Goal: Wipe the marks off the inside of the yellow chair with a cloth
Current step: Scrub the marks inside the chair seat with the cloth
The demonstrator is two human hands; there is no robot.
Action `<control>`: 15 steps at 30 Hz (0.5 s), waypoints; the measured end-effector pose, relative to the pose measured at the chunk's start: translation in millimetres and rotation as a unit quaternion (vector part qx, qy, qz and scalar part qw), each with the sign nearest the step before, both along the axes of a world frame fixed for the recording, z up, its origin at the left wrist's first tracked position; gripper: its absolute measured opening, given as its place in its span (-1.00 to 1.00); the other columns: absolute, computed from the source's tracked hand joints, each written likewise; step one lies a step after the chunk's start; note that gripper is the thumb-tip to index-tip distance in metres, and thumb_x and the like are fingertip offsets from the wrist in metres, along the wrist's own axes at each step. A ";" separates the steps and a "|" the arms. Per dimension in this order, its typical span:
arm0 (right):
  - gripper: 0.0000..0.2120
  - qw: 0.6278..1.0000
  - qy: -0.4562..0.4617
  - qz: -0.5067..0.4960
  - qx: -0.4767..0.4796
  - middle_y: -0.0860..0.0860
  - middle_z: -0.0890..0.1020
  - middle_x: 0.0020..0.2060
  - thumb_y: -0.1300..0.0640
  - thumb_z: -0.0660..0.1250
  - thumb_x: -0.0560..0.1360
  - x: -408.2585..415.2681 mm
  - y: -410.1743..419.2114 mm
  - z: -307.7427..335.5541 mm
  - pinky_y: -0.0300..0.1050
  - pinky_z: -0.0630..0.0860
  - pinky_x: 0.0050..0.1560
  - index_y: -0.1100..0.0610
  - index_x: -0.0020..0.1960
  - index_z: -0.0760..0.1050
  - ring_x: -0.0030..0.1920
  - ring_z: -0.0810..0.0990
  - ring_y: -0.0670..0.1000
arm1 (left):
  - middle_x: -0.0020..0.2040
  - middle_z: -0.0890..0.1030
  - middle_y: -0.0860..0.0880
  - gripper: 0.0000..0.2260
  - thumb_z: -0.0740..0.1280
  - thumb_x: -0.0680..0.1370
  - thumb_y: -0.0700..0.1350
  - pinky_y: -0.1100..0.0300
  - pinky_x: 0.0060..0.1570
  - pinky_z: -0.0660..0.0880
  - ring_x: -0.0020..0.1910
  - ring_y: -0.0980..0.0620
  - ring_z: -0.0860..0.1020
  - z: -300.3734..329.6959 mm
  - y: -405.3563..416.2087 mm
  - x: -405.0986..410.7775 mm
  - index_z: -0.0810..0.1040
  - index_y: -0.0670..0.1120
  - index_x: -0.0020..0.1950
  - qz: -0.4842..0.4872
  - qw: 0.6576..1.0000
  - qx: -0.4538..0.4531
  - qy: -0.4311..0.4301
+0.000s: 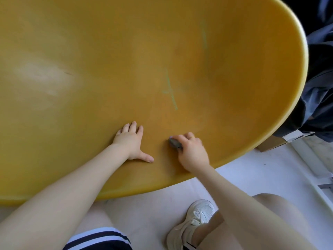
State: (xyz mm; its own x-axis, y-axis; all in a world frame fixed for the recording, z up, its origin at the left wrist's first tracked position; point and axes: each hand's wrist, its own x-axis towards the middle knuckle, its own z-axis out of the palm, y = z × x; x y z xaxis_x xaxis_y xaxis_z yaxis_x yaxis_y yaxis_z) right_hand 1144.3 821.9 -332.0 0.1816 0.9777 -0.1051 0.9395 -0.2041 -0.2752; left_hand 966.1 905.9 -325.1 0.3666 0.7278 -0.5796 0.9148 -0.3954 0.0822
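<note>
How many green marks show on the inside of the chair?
2: a clear green streak above the right hand, and a faint one higher up; others may be too pale to see.

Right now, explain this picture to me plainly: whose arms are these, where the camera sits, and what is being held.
There is no machine here. A person wears one camera on the head, looking forward and down, so the two bare arms are the wearer's own. The big curved surface is the inside of a yellow chair. On it run faint green marks, one long stroke with a shorter crossing stroke, and a paler streak higher up. The left hand lies flat on the chair, fingers spread. The right hand grips a small dark grey cloth against the chair, below the marks. Below, on a pale floor, is the person's white sneaker.
</note>
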 end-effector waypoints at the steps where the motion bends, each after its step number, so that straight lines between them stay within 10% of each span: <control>1: -0.62 0.999 -0.029 -0.017 0.010 0.05 0.44 0.12 0.21 0.15 0.51 18.4 2.2 2.9 -0.09 0.40 -0.06 -0.09 0.25 0.45 0.02 0.43 0.19 | 0.54 -0.18 -0.13 0.11 0.32 0.28 0.43 -0.02 0.45 -0.01 0.52 -0.14 -0.13 0.2 0.0 -0.1 -0.18 -0.09 0.54 -0.001 1.000 -0.001 -0.001; 8: -0.73 0.982 -0.090 -0.168 0.010 0.12 0.41 0.09 0.23 0.11 0.52 43.9 36.8 14.4 -0.08 0.37 -0.17 0.05 0.17 0.43 0.02 0.38 0.18 | 0.53 -0.06 -0.15 -0.05 0.19 0.36 0.45 -0.02 0.45 -0.03 0.50 -0.15 -0.05 -4.9 2.1 1.6 -0.10 -0.02 0.55 -0.004 0.999 0.044 -0.013; 15: -0.71 0.993 0.052 0.059 0.082 0.10 0.52 -0.15 0.30 0.17 0.35 -53.8 22.9 -16.2 0.00 0.46 -0.27 0.09 -0.04 0.57 -0.29 0.35 0.11 | 0.49 0.10 -0.11 -0.31 0.25 0.49 0.24 0.01 0.39 0.15 0.44 -0.14 0.13 1.5 26.8 8.9 0.11 0.02 0.52 -0.009 0.999 0.040 -0.031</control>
